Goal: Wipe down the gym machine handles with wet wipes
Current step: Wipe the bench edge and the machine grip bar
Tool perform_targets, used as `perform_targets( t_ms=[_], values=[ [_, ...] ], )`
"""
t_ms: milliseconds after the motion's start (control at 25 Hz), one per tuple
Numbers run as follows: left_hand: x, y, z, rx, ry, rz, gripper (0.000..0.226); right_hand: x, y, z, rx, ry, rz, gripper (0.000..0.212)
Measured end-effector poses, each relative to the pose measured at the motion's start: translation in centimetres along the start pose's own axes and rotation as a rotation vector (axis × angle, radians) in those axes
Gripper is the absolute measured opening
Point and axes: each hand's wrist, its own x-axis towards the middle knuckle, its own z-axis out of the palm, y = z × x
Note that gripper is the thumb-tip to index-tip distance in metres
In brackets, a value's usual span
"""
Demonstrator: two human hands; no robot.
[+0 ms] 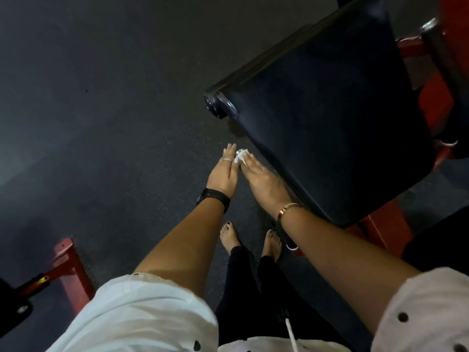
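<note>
Fingers first: the left fingers (228,152) look pretty much straight, just laid against the side of the wet wipe (242,157), while the right fingers (251,161) lie over it and seem to pinch it, though it's blurry so I can't be sure. There's only the head view. The left hand (222,175) and right hand (264,182) meet near centre, with the wipe poking out between them toward 12 o'clock. My guess is both hands are on it to unfold or bunch it into a pad before wiping. The black seat pad (330,110) sits just beside them at 2 o'clock on its red frame (436,102). A dark bar (436,47) far out at 1 o'clock might be a handle, and it's well apart from the wipe, so I'd say no wiping is going on yet
</note>
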Motion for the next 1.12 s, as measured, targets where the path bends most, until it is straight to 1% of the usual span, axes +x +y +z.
perform_targets(
  t_ms=[80,120,160,200,240,280,320,360,400,480,600,640,720,800,840,920,960,1040,1080,1120],
  values=[
    [0.3,-0.3,-0.8,0.335,-0.076,0.182,0.049,-3.7,1.7,0.7,-0.140,-0.064,-0.151,0.068],
    [0.4,-0.6,-1.2,0.540,-0.094,0.291,0.052,-6.2,2.4,0.7,-0.182,-0.066,-0.212,0.070],
    [0.4,-0.7,-1.7,0.734,-0.107,0.400,0.054,-8.3,2.9,0.5,-0.164,-0.039,-0.235,0.072],
    [0.4,-1.0,-2.0,0.907,-0.129,0.498,0.056,-9.4,3.0,0.2,-0.115,0.000,-0.197,0.072],
    [0.4,-1.1,-2.3,1.044,-0.179,0.575,0.058,-9.2,2.8,0.0,-0.061,0.053,-0.121,0.070],
    [0.4,-1.0,-2.5,1.137,-0.244,0.616,0.060,-8.1,2.1,-0.4,-0.015,0.098,-0.021,0.067],
    [0.4,-0.8,-2.6,1.197,-0.301,0.618,0.064,-6.2,1.2,-0.8,0.030,0.124,0.076,0.064],
    [0.4,-0.5,-2.7,1.233,-0.335,0.597,0.068,-4.4,0.3,-1.1,0.049,0.116,0.139,0.065],
    [0.3,-0.3,-2.6,1.250,-0.344,0.570,0.072,-3.1,-0.2,-1.0,0.046,0.086,0.152,0.068],
    [-0.3,0.0,-2.2,1.266,-0.312,0.536,0.075,-3.3,0.1,-0.1,0.011,0.017,0.080,0.076],
    [-0.9,-0.2,-1.7,1.251,-0.282,0.505,0.079,-10.1,2.5,1.7,-0.052,0.032,-0.076,0.078],
    [-1.1,-0.2,-1.6,1.246,-0.279,0.518,0.081,-12.3,3.0,1.8,-0.054,0.038,-0.084,0.079],
    [-1.6,-0.2,-1.0,1.265,-0.321,0.576,0.082,-13.3,2.9,1.6,-0.017,0.088,0.013,0.075],
    [-2.1,-0.1,-0.2,1.263,-0.365,0.597,0.081,-10.5,1.7,1.3,0.066,0.178,0.122,0.063],
    [-2.2,0.0,0.1,1.240,-0.361,0.577,0.080,-8.5,0.9,1.0,0.078,0.177,0.147,0.062],
    [-2.6,-0.1,0.6,1.200,-0.336,0.527,0.078,-6.5,0.0,1.3,0.015,0.133,0.122,0.070],
    [-2.8,-0.2,0.8,1.207,-0.316,0.516,0.078,-7.1,0.3,1.8,-0.027,0.116,0.081,0.072],
    [-3.0,0.0,0.9,1.225,-0.305,0.511,0.078,-11.2,1.8,3.1,-0.097,0.100,-0.011,0.073],
    [-3.1,0.2,0.8,1.215,-0.309,0.505,0.078,-14.0,2.5,3.4,-0.133,0.084,-0.038,0.074],
    [-3.3,0.1,0.6,1.214,-0.311,0.512,0.077,-16.3,2.7,3.2,-0.159,0.078,-0.012,0.076]
  ],
)
